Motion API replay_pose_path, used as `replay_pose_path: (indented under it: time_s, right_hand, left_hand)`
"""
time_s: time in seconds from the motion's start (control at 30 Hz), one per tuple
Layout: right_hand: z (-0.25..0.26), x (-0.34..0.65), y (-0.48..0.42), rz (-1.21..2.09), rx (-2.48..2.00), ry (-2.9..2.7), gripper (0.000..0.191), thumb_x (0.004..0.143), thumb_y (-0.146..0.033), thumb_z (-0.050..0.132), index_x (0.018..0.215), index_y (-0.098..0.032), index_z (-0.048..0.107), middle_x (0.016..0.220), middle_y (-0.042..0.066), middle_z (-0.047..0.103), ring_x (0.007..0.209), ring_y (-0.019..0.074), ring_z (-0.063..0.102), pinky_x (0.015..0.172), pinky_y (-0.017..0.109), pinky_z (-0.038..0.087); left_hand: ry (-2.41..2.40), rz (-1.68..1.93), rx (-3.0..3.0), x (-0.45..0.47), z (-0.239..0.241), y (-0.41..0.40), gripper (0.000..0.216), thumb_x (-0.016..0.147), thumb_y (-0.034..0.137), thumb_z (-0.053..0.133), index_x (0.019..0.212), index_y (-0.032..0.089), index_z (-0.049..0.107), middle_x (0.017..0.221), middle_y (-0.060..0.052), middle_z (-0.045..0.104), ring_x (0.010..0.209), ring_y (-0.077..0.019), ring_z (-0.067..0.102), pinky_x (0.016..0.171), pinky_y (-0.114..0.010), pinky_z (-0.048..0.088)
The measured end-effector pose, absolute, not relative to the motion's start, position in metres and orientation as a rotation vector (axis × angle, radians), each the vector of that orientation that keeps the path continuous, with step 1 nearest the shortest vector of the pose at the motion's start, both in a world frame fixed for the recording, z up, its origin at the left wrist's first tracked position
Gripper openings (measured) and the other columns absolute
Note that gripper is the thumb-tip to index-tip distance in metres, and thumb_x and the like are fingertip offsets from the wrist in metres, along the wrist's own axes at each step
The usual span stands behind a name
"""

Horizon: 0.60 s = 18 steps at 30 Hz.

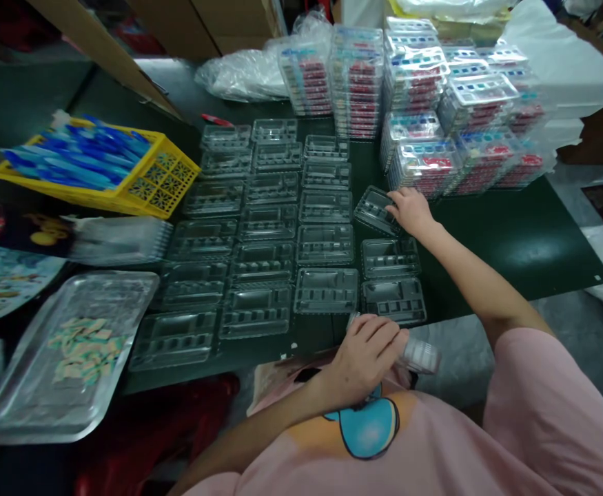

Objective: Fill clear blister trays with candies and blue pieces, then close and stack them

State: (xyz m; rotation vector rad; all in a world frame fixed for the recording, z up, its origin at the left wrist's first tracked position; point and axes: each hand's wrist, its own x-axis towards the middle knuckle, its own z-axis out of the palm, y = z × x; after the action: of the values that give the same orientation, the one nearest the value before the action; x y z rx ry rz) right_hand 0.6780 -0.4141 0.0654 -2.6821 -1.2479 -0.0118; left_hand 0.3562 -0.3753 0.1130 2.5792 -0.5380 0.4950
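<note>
My right hand (pixel 411 210) reaches forward and grips a clear plastic compartment tray (pixel 376 209), tilted, at the top of the rightmost column of trays. My left hand (pixel 364 355) is close to my chest, fingers closed round a stack of clear plastic trays (pixel 421 355) held at the table's near edge. Rows of empty clear trays (pixel 270 234) lie flat on the dark green table (pixel 508 234) in several columns. Two more empty trays (pixel 390 258) lie below my right hand.
Stacks of filled packs with red and blue contents (pixel 420 96) stand at the back right. A yellow basket of blue items (pixel 94 165) sits at the left. A metal tray with small pastel pieces (pixel 68 351) lies at the near left. Crumpled plastic bags (pixel 244 72) lie behind.
</note>
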Motion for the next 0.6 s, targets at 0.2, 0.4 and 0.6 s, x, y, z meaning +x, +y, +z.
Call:
replay_pose_path:
  time_s: [0.2, 0.4, 0.6]
  right_hand:
    - [0.046, 0.663, -0.427, 0.230, -2.698, -1.415, 0.059, 0.088, -0.037, 0.064, 0.142, -0.018, 0.049, 0.147, 0.017, 0.046, 0.137, 0.0403, 0.033, 0.103, 0.061, 0.036]
    - [0.039, 0.676, -0.442, 0.384, -2.624, -1.505, 0.056, 0.090, -0.017, 0.059, 0.143, -0.027, 0.047, 0.150, 0.009, 0.046, 0.140, 0.0347, 0.034, 0.105, 0.061, 0.037]
    - [0.035, 0.674, -0.444, 0.328, -2.586, -1.458, 0.058, 0.091, -0.021, 0.061, 0.146, -0.021, 0.043, 0.160, 0.013, 0.028, 0.145, 0.0357, 0.026, 0.107, 0.059, 0.037]
  left_hand:
    - [-0.570, 0.502, 2.578, 0.356, 0.112, -0.378, 0.030, 0.098, 0.015, 0.038, 0.118, 0.008, 0.059, 0.104, -0.012, 0.066, 0.103, -0.0220, 0.058, 0.089, -0.040, 0.045]
    - [-0.557, 0.509, 2.578, 0.357, 0.108, -0.382, 0.030, 0.098, 0.016, 0.038, 0.116, 0.009, 0.060, 0.103, -0.011, 0.067, 0.102, -0.0214, 0.058, 0.088, -0.040, 0.046]
    - [-0.580, 0.456, 2.577, 0.361, 0.105, -0.385, 0.032, 0.096, 0.014, 0.040, 0.122, 0.009, 0.058, 0.109, -0.013, 0.065, 0.106, -0.0229, 0.056, 0.092, -0.042, 0.044]
